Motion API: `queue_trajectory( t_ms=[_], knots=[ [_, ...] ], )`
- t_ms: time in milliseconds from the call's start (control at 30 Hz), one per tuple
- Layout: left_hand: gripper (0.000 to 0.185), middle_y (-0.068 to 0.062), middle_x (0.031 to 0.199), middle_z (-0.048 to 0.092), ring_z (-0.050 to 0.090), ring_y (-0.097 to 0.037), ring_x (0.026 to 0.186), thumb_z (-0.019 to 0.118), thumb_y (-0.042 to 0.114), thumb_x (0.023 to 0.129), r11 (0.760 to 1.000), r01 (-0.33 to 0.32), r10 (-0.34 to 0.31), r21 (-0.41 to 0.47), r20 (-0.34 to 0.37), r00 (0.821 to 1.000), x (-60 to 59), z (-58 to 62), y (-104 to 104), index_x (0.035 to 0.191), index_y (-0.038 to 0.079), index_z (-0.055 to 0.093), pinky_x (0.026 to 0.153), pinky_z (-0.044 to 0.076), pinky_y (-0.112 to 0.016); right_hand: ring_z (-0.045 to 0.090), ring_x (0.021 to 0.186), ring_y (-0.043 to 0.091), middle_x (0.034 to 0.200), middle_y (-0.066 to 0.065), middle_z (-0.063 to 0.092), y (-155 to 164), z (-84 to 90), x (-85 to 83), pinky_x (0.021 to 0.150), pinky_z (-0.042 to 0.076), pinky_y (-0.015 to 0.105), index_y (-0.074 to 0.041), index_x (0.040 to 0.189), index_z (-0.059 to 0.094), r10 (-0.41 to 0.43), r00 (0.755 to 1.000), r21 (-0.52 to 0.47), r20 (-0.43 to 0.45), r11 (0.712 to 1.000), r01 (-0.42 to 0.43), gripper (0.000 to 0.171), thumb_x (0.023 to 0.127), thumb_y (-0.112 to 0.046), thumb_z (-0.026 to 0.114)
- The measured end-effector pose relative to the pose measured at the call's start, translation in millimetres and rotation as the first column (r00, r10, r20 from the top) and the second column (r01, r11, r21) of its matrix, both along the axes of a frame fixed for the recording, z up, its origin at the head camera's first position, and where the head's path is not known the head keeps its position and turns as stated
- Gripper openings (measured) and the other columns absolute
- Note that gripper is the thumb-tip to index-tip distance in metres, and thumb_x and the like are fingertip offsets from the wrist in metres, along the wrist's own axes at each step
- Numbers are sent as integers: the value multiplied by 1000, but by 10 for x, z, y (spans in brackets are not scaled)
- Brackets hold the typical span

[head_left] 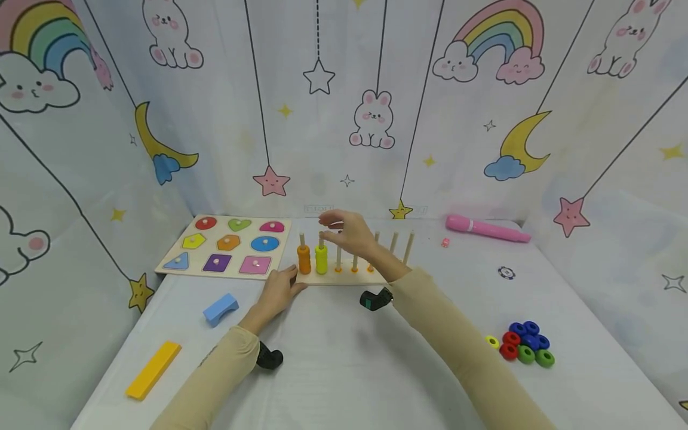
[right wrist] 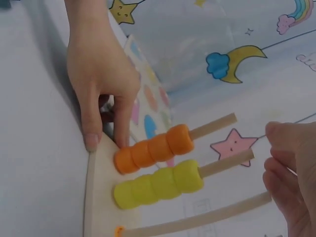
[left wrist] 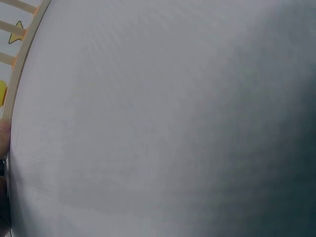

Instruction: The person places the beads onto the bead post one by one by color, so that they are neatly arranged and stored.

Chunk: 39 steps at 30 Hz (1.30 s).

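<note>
At the middle of the bench (head_left: 344, 358), toward its back edge, stands a wooden peg board (head_left: 344, 276) with a row of upright pegs. The first peg from the left carries a stack of orange rings (head_left: 304, 260) and the second a stack of yellow rings (head_left: 321, 260); the other pegs look bare above small orange marks at their feet. The left hand (head_left: 279, 291) rests on the board's left end, thumb and a fingertip pressing its edge with the fingers fairly straight, holding it steady. The right hand (head_left: 349, 232) hangs over the tops of the pegs near the yellow stack, fingers loosely curled; I cannot tell whether they pinch anything, since no ring shows between them.

By my reading, the step in hand is filling the pegs by colour, with two done. The next move seems to call for a fresh ring from the loose pile of rings (head_left: 524, 345), blue, red, green and yellow, lying well apart to the right, lined up squarely over the third peg so its hole drops cleanly.

Farther out lie a shape puzzle (head_left: 226, 246) to the left, a blue block (head_left: 221, 309), a yellow bar (head_left: 153, 369), and a pink pen (head_left: 486, 229) at the back right.
</note>
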State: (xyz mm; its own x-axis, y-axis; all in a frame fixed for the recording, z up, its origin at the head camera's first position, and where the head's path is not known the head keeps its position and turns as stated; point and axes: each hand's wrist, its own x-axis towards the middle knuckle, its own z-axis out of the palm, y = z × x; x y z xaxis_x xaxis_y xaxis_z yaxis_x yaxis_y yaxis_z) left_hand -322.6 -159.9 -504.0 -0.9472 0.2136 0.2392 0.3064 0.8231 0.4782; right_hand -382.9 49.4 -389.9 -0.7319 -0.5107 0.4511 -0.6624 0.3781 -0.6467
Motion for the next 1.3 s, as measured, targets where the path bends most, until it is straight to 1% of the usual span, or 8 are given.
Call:
queue_trajectory(
  t_ms=[133,233,333,533,700,833,1033,1300],
  knots=[
    [55,-23,129,53,50,-42,114,70,25,86,1000,-6,6,-16,1,1000,-12,-14,13,125,-9,55,96,39,-48,64,98,21,107,16,66,342,26,190,83,51,25,3,113,62,49,996,-149,73,988,-38,27,87,-2,66],
    [55,-22,128,54,51,-42,112,70,26,86,1000,-12,12,-29,-2,1000,-15,-9,10,124,-10,55,95,41,-47,63,99,27,107,22,65,714,60,403,84,51,28,8,111,61,80,988,-172,129,983,-58,24,88,2,62],
    [55,-23,128,54,51,-42,113,70,26,86,999,-14,14,-34,2,1000,-12,3,3,124,-10,55,96,40,-48,63,98,33,106,25,64,1149,17,595,85,51,29,11,110,61,62,983,-128,170,991,-41,22,89,5,60],
    [55,-22,130,52,50,-41,115,70,26,87,1000,-17,18,-21,17,1000,-15,7,9,126,-9,54,98,40,-47,63,99,20,108,19,66,2063,-432,786,86,49,22,4,114,62,-21,970,27,241,1000,15,23,93,-7,60],
    [56,-23,131,51,50,-41,113,69,25,87,1000,-16,17,-13,28,999,-9,7,6,127,-10,53,96,40,-48,63,99,18,110,14,66,2589,-693,1059,86,49,21,0,116,62,-32,952,129,305,992,-8,26,94,-13,60],
    [58,-23,132,50,50,-40,112,69,25,87,1000,-23,23,-7,43,999,-1,8,11,129,-10,51,96,40,-48,63,99,20,110,12,66,2842,-807,1300,84,50,21,-2,115,62,-23,953,176,303,984,-32,25,92,-12,62],
    [56,-23,132,51,49,-41,115,69,25,87,1000,-20,20,-12,29,999,-7,2,18,128,-10,52,97,39,-49,63,96,17,107,7,67,3020,-836,1578,78,53,25,-6,113,64,-73,960,240,270,971,7,29,86,-13,70],
    [55,-23,131,51,49,-42,117,69,25,87,1000,-10,11,-11,18,1000,-12,-8,7,127,-11,52,99,38,-49,64,88,11,103,1,69,3107,-940,1732,69,54,24,-9,109,66,-143,982,342,120,935,94,35,76,-8,78]
  ],
)
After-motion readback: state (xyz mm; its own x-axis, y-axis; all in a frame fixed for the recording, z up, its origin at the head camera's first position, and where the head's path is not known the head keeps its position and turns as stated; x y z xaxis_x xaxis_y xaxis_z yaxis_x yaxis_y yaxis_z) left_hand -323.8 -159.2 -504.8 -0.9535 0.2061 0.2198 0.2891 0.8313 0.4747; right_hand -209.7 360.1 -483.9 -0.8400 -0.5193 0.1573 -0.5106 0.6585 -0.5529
